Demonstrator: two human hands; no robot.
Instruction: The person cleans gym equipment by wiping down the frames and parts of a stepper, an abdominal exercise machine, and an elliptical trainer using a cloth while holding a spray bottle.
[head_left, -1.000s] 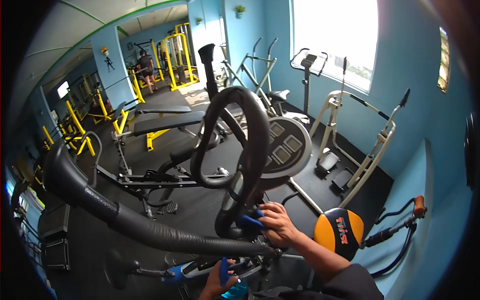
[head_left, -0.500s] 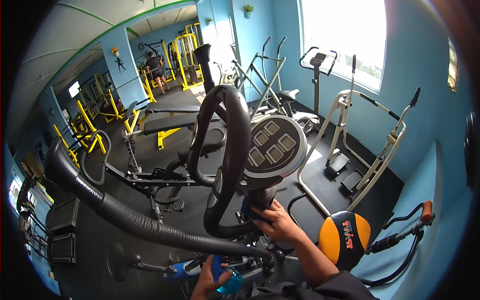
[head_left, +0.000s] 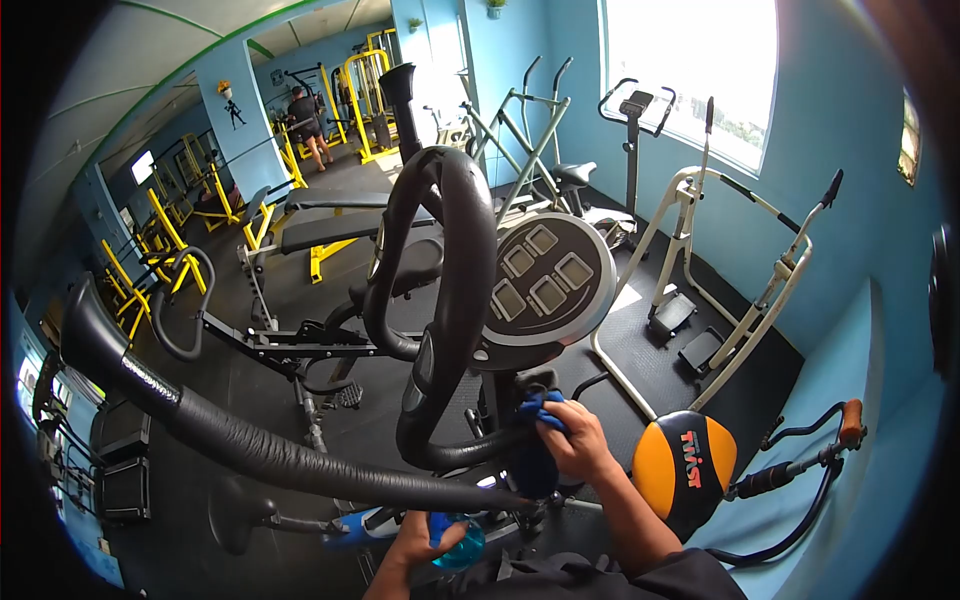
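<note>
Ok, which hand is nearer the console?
Right: the right hand is below the console with the cloth; the left hand is farther down, holding the bottle.

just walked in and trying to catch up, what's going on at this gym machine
The camera wearer's right hand grips a blue cloth just below the round console of an exercise machine, beside its looped black handlebar. Whether the cloth touches the machine is hard to tell. The left hand holds a bottle of blue liquid, lower down. In the background, another person stands among yellow-framed equipment.
</note>
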